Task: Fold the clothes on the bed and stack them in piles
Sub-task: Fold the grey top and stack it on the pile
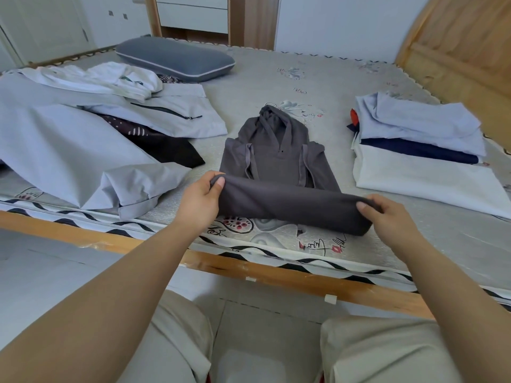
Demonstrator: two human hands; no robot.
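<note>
Left hand [199, 200], right hand [387, 215] extended forward, fingers pinching (thumbs on top).

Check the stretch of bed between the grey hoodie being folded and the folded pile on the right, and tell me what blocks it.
Nothing visible does. The grey hoodie, gripped at its lower fold by the left hand and right hand, is separated from the folded pile only by bare mattress.

You're looking through one head-worn wide-angle camera, aimed forward and down across the bed [276, 78] from its near edge. Your knees fill the bottom of the frame, both forearms reach up from the lower corners. The view sits close over the mattress, and the headboard [456, 51] bends at upper right. There's no second view.
</note>
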